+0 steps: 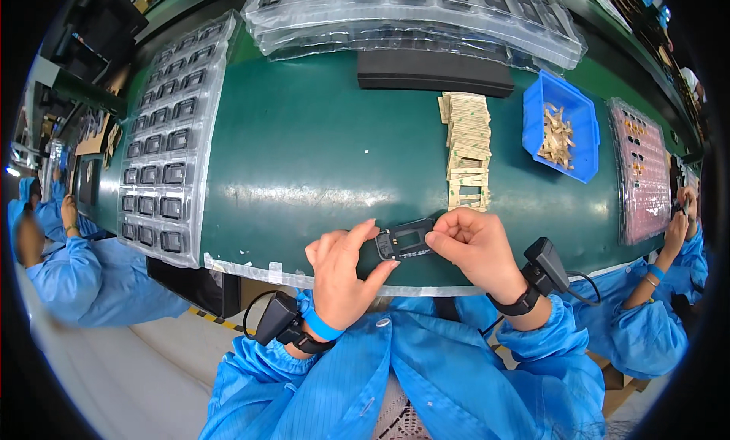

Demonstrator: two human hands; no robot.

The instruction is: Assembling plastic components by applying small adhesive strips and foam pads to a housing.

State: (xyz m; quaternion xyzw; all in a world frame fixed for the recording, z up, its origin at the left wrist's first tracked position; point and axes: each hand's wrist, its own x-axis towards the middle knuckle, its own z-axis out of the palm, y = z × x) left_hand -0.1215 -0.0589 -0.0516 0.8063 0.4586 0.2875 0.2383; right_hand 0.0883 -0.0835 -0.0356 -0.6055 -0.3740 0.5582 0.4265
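A small flat black plastic part [389,245] with a rectangular opening and a rounded left end lies between my hands, near the table's front edge. My left hand [340,276] grips its left end, index finger on the far side and thumb on the near side. At the part's right end, my right hand [477,246] is closed, thumb and forefinger pinched on its edge. Whether anything thin is also between those fingertips is hidden. Just beyond my right hand, a long overlapping row of beige adhesive pieces [467,128] with rectangular cut-outs runs away from me.
A blue bin [585,140] holds beige scraps [557,138]. A clear tray of black parts [205,136] stands at left; stacked clear trays [411,26] and a black box [433,74] are at the back. A pink tray [645,166] lies at right. Co-workers sit on both sides.
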